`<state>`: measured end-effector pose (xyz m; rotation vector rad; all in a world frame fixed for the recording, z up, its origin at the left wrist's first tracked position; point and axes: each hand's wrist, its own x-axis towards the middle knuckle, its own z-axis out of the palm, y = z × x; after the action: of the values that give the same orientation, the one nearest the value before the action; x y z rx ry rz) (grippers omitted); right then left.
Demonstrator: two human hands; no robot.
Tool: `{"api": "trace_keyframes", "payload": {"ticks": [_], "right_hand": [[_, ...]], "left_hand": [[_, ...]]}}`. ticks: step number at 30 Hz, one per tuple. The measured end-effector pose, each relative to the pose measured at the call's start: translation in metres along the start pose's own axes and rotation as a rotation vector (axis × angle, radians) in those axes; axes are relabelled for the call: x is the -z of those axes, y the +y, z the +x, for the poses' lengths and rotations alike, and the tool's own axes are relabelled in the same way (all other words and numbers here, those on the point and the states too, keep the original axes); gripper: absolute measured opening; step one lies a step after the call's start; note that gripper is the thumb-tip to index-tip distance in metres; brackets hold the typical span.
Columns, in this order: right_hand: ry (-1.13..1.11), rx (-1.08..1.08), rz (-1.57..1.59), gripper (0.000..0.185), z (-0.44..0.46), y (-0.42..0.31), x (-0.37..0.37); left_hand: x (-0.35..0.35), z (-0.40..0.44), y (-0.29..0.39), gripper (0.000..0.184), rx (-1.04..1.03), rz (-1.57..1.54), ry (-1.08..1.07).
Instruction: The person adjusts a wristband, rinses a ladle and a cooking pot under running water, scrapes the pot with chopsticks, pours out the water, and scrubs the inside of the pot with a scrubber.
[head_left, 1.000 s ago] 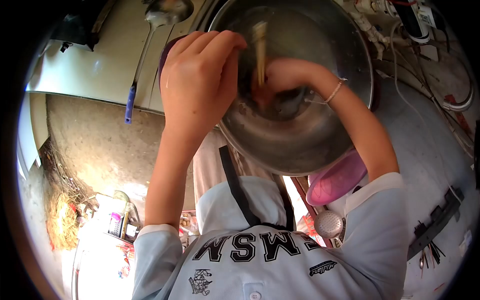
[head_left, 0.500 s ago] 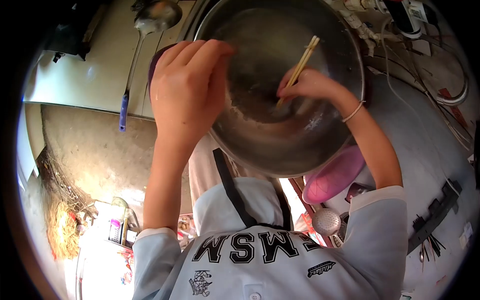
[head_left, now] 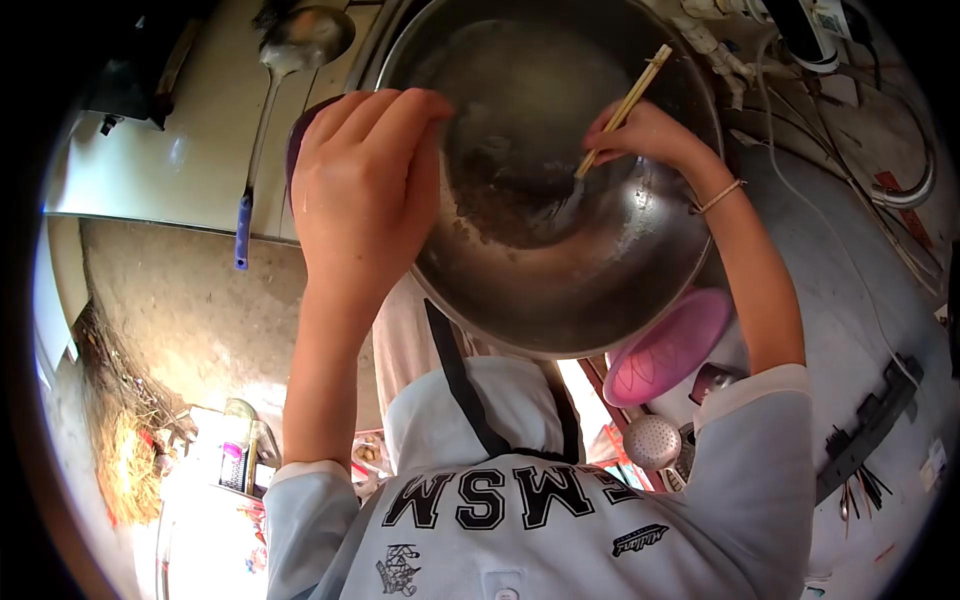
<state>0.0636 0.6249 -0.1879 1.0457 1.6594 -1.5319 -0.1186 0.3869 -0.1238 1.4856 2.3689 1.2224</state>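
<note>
My right hand (head_left: 640,132) grips a pair of chopsticks (head_left: 640,82) that slant down into a large metal pan (head_left: 560,325). Their lower ends reach the murky liquid (head_left: 520,180) inside, where a small ripple shows. My left hand (head_left: 368,185) is closed, back upward, over the pan's left rim. A dark purple curved edge (head_left: 293,165) shows beside its outer side. What the left fingers hold, if anything, is hidden beneath them.
A blue-handled ladle (head_left: 260,150) lies on the pale counter (head_left: 150,170) to the left. Below the pan's right side are a pink basin (head_left: 670,345) and a skimmer (head_left: 652,442). Cables (head_left: 830,210) and a black power strip (head_left: 870,430) are at the right.
My right hand with the chopsticks has moved right and slightly up, toward the pan's right wall. My left hand keeps its closed pose, shifted only slightly.
</note>
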Motion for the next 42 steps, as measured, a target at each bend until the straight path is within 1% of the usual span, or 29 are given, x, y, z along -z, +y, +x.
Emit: {"api": "trace_keyframes", "payload": {"ticks": [1,3,4,5,7,9,11,12,13,15,16,17,19,21,23,25,26,27,29,30,31,33,34,35,38,40,41,42], "right_hand": [[-0.050,0.004,-0.001,0.018,-0.005,-0.002,-0.005],[-0.195,0.007,-0.145,0.018,-0.018,-0.007,-0.032],[-0.211,-0.016,-0.171,0.018,-0.021,-0.010,-0.038],[-0.210,-0.018,-0.176,0.018,-0.019,-0.009,-0.030],[-0.023,-0.049,-0.001,0.017,-0.009,0.002,-0.003],[-0.008,-0.031,0.011,0.017,-0.006,0.005,-0.003],[-0.192,0.095,-0.354,0.017,-0.021,-0.007,-0.032],[-0.279,-0.075,-0.196,0.018,-0.026,-0.016,-0.043],[-0.277,-0.078,-0.196,0.018,-0.022,-0.011,-0.036],[-0.046,0.035,0.048,0.017,-0.005,0.007,-0.004],[0.098,0.082,0.036,0.017,-0.001,0.002,0.009],[0.107,0.055,-0.004,0.018,-0.001,0.001,0.015],[-0.082,0.027,0.002,0.019,-0.007,0.000,-0.006],[-0.240,0.035,-0.146,0.018,-0.020,-0.009,-0.038],[-0.211,0.029,-0.129,0.017,-0.020,-0.002,-0.031],[0.191,-0.043,0.087,0.016,-0.013,0.013,-0.001],[0.270,-0.065,0.049,0.015,-0.015,0.018,0.004],[0.270,-0.063,0.053,0.015,-0.016,0.018,-0.004],[0.048,-0.040,0.069,0.016,-0.025,0.017,-0.032],[0.024,-0.007,0.134,0.016,-0.030,0.014,-0.049],[0.032,-0.009,0.127,0.016,-0.032,0.014,-0.043],[0.238,-0.010,0.146,0.016,-0.035,0.016,-0.027],[0.378,-0.017,0.161,0.016,-0.031,0.027,-0.012],[0.386,-0.057,0.134,0.016,-0.029,0.038,0.001],[0.361,-0.046,0.211,0.016,-0.040,0.016,-0.050],[0.115,-0.117,0.187,0.013,-0.045,-0.001,-0.073],[0.114,-0.118,0.181,0.013,-0.043,0.007,-0.063],[0.295,-0.062,0.202,0.014,-0.039,0.024,-0.043]], "left_hand": [[0.000,0.000,0.000,0.008,0.001,0.001,-0.002],[0.000,0.000,-0.001,0.007,0.001,-0.002,-0.003],[-0.001,0.000,-0.001,0.007,0.001,-0.006,0.001],[-0.001,0.000,0.000,0.007,0.009,-0.011,0.001],[-0.001,-0.001,0.000,0.007,0.021,-0.013,0.001],[0.000,0.000,0.000,0.007,0.014,0.003,-0.006],[0.001,0.000,-0.001,0.008,0.010,0.005,-0.015],[0.000,0.000,0.000,0.008,0.005,0.002,-0.025],[0.000,0.000,0.000,0.008,0.005,-0.002,-0.024],[0.000,0.000,-0.001,0.008,0.005,-0.001,-0.020],[0.000,-0.001,-0.001,0.008,0.007,0.001,-0.020],[0.001,0.000,0.000,0.008,0.009,0.004,-0.027],[0.001,0.000,-0.001,0.008,0.003,-0.001,-0.043],[-0.001,0.000,0.000,0.009,0.005,0.003,-0.019],[-0.002,0.000,-0.001,0.009,0.006,-0.002,-0.011],[0.000,-0.001,-0.001,0.009,0.010,0.004,-0.015],[-0.001,-0.001,-0.001,0.010,0.005,0.010,-0.014],[-0.001,-0.001,-0.001,0.010,-0.003,0.012,-0.015],[0.000,-0.001,0.000,0.010,-0.006,0.018,-0.024],[-0.001,0.000,0.000,0.010,-0.006,0.027,-0.020],[-0.002,0.001,-0.001,0.010,-0.006,0.019,-0.012],[-0.001,0.000,-0.001,0.010,0.002,0.010,-0.016],[-0.001,-0.001,-0.001,0.010,0.005,0.010,-0.017],[0.000,-0.001,0.000,0.009,0.004,0.005,-0.025],[0.000,0.000,-0.001,0.009,-0.009,0.010,-0.029],[-0.002,0.001,-0.002,0.010,-0.021,0.009,-0.014],[-0.002,0.001,-0.002,0.010,-0.013,0.001,-0.015],[-0.001,-0.001,-0.002,0.010,-0.004,-0.003,-0.022]]}}
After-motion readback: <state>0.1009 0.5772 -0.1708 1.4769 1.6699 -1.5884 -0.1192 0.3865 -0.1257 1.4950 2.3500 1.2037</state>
